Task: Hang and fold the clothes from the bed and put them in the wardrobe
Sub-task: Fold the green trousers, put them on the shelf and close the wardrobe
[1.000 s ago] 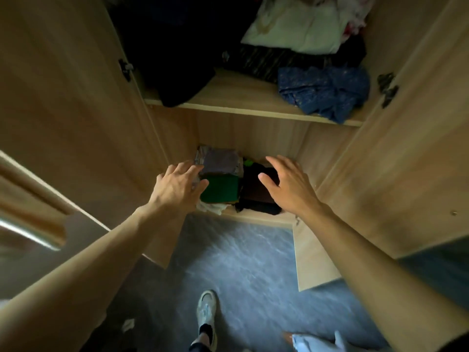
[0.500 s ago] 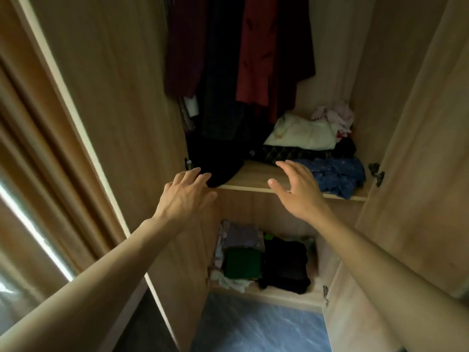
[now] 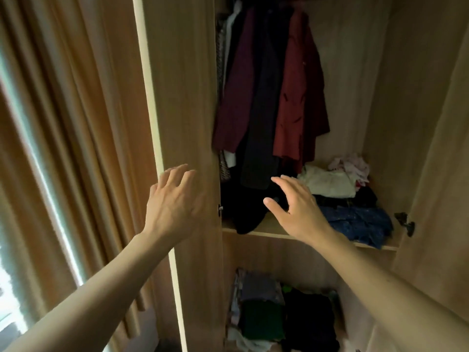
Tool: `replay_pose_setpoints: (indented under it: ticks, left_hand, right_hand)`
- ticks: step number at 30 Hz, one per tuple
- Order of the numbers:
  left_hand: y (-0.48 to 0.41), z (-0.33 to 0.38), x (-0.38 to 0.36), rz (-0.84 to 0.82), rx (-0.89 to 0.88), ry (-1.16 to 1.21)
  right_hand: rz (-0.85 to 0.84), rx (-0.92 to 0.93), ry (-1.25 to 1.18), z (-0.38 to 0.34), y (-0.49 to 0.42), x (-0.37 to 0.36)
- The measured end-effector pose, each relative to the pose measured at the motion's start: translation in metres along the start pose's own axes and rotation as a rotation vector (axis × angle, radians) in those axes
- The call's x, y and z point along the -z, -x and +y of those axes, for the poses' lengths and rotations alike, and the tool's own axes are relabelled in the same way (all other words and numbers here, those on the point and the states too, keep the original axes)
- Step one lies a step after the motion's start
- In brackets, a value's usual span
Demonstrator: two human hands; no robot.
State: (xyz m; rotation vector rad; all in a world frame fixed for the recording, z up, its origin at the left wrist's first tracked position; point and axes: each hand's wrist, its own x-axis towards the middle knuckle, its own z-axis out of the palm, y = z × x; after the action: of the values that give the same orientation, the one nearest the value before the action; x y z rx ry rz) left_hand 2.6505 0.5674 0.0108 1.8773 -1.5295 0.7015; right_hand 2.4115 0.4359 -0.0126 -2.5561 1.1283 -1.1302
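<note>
- Left arm is bare and stretched forward and up; the left grip is raised, back to the camera, fingers spread and loosely bent, holding nothing.
- Right arm reaches in from the lower right; the right grip is lifted, fingers nearly straight, thumb out, empty.
- The two grips are about level and apart.

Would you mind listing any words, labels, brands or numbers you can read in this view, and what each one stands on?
There is no readable text.
The hanging clothes, the wardrobe door and the folded stack at the bottom show no lettering.
The pale specks on the blue garment look like a pattern, but they are too blurred to tell.
</note>
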Motion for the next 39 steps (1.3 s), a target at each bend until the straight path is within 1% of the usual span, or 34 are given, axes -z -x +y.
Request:
replay_pose_setpoints:
  ticks: [3, 5, 9, 12, 14, 21, 27, 31, 35, 39]
  left_hand:
    - [-0.011, -0.027, 0.011, 0.095, 0.039, 0.023]
    - [-0.018, -0.04, 0.016, 0.106, 0.085, 0.069]
    - [-0.035, -0.059, 0.015, -0.005, 0.218, 0.184]
    - [-0.045, -0.067, 0.015, -0.084, 0.246, 0.239]
    - [-0.045, -0.068, 0.014, -0.09, 0.253, 0.269]
    - [-0.041, -0.061, 0.008, -0.016, 0.182, 0.341]
    - [-0.04, -0.043, -0.003, 0.03, 0.045, 0.276]
    - [-0.044, -0.017, -0.011, 0.019, -0.068, 0.272]
    - [-0.053, 0.017, -0.024, -0.011, -0.082, 0.357]
    - [-0.064, 0.049, -0.044, -0.054, -0.108, 0.358]
  right_hand:
    - [-0.004, 0.012, -0.004, -0.027, -0.008, -0.012]
    - [-0.015, 0.013, -0.003, -0.043, -0.011, -0.021]
    - [-0.047, 0.023, -0.015, -0.066, -0.02, -0.037]
    - [-0.061, 0.035, -0.048, -0.076, -0.027, -0.045]
    - [-0.072, 0.048, -0.064, -0.078, -0.03, -0.047]
    - [-0.087, 0.056, -0.066, -0.076, -0.044, -0.047]
    - [-0.128, 0.074, -0.046, -0.071, -0.052, -0.047]
    - [-0.156, 0.084, -0.025, -0.064, -0.052, -0.042]
    - [-0.139, 0.094, -0.008, -0.056, -0.05, -0.033]
    - [-0.066, 0.151, -0.01, -0.044, -0.042, -0.021]
